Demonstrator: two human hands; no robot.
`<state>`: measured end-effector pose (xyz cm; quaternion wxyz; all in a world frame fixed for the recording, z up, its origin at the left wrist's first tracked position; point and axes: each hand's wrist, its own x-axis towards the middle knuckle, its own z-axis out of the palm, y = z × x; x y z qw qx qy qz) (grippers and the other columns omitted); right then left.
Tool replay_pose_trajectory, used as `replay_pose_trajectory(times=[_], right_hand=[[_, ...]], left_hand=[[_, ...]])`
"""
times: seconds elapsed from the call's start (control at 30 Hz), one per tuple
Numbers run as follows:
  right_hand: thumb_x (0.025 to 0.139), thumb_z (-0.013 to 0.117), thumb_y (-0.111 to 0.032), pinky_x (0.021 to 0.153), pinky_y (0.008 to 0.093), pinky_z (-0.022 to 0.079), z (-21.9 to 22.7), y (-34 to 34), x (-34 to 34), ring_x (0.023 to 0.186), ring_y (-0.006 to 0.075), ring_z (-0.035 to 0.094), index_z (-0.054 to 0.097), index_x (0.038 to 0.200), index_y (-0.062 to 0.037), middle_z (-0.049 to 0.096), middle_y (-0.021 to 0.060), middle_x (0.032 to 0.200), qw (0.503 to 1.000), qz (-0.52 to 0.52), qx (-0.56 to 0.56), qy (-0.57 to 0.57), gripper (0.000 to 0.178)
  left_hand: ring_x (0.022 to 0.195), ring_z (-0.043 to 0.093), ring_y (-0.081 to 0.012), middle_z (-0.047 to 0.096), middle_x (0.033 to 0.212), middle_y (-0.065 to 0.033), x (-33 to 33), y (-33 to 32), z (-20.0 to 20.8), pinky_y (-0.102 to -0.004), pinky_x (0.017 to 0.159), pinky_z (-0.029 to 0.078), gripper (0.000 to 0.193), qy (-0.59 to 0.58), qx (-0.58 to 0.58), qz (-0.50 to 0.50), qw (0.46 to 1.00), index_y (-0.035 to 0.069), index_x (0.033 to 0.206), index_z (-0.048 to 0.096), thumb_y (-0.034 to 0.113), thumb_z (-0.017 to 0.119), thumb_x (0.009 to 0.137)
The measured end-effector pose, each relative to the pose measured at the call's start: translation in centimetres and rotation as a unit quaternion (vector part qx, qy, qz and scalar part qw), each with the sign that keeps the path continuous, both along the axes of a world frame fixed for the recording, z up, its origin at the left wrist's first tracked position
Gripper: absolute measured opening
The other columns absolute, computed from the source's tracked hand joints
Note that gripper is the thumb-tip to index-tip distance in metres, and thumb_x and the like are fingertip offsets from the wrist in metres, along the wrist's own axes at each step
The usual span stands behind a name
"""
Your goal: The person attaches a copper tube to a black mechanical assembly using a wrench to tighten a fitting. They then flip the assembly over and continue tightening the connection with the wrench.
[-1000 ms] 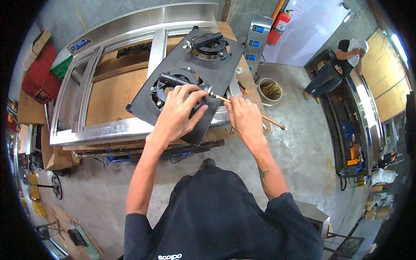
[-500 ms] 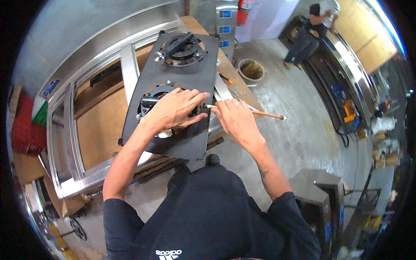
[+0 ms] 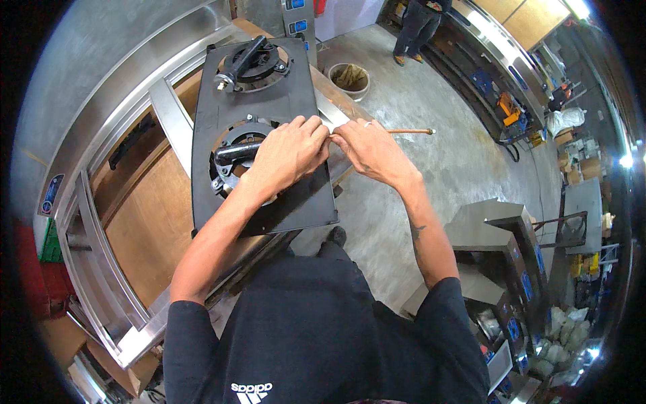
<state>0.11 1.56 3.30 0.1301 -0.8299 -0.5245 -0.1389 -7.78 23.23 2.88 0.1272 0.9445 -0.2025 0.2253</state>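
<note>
A black metal plate (image 3: 256, 104) with two round gas burners lies across a stainless steel frame. My left hand (image 3: 286, 155) is over the near burner (image 3: 232, 153), its fingers curled together at the plate's right edge. What those fingers hold is hidden. My right hand (image 3: 370, 151) grips a thin copper pipe (image 3: 412, 131), thumb and fingertips pinched beside the left fingers. The pipe's free end sticks out to the right, over the floor. Where its other end meets the burner is covered by my hands. The far burner (image 3: 259, 65) has a black tube across it.
The stainless frame (image 3: 171, 111) rests on a wooden bench. A bucket (image 3: 350, 79) stands on the concrete floor beyond. At the back right, a person (image 3: 415, 30) stands by a long steel counter. Grey metal units (image 3: 491, 225) stand to my right.
My left fingers, spread over the burner before, have curled in and come together beside the right hand. My right hand still grips the copper pipe. The whole view has shifted.
</note>
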Motion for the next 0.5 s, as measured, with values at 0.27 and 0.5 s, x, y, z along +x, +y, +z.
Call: replay_pose_trajectory(times=[0.27,0.5], right_hand=[[0.112,0.054,-0.028,0.082,0.0466,0.049,0.19,0.02,0.27,0.088,0.0330,0.066,0.061,0.104,-0.0056,0.065,0.0138,0.090,1.000,0.011,-0.006,0.007,0.025],[0.109,0.059,-0.022,0.084,0.0460,0.048,-0.29,-0.10,-0.26,0.091,0.0330,0.065,0.061,0.107,-0.0064,0.065,0.0136,0.093,1.000,-0.016,0.003,0.001,0.015]], left_hand=[[0.090,0.067,-0.0319,0.061,0.096,-0.0115,-0.05,-0.04,0.55,-0.0461,0.069,0.060,0.018,0.031,-0.005,0.003,1.000,0.005,0.100,0.063,0.023,0.067,0.100],[0.088,0.068,-0.0329,0.062,0.096,-0.0121,-0.30,-0.26,0.55,-0.0468,0.068,0.060,0.020,0.031,-0.009,0.007,0.999,0.004,0.099,0.064,0.023,0.065,0.102]])
